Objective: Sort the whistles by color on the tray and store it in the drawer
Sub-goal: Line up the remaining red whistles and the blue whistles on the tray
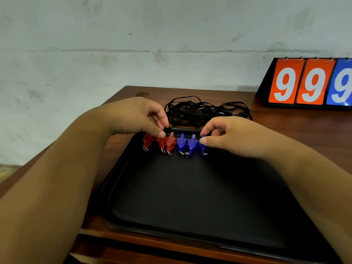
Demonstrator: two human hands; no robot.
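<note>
A black tray lies on the wooden table. Along its far edge stands one row of whistles, each with a small key ring: three red whistles on the left and three blue whistles on the right. My left hand hovers over the red group, its thumb and forefinger pinching the top of the middle red whistle. My right hand pinches the rightmost blue whistle between thumb and forefinger. The tops of both pinched whistles are hidden by my fingers.
A tangle of black lanyards lies just behind the tray. A flip scoreboard showing nines stands at the back right of the table. The table's left edge runs close to the tray. A white wall is behind.
</note>
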